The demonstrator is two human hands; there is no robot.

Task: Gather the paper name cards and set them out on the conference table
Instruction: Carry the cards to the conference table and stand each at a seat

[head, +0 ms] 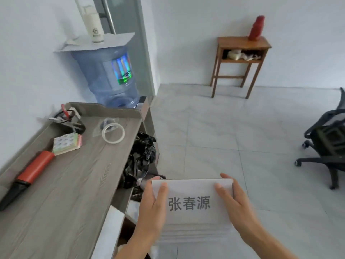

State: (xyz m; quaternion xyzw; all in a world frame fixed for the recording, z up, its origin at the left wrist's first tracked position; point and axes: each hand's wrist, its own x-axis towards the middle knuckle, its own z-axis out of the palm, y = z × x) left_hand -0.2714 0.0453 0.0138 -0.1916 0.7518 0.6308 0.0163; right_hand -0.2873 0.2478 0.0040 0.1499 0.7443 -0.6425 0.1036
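A stack of paper name cards is held in the air over the tiled floor, just off the right edge of the grey wood-grain surface. The left hand is closed on the stack's left side, thumb laid across the top card, and the right hand is closed on its right side in the same way. Three large dark characters are printed on the top card; further card edges are seen fanned below its near edge.

On the surface, a red-and-black tube-shaped tool is laid near the left edge. A small pack wrapped in clear film is just beyond its red end. A roll of clear tape is placed nearer the right edge, and a tangle of black cable with a red-handled tool sits at the far left corner. A black plastic bag is bunched just past the right edge.

Beyond the far edge, a blue water jug is covered by a sheet of cardboard, on which a white bottle is stood. Against the far wall a small wooden side table carries a red bottle. A black office chair is partly seen at the right.
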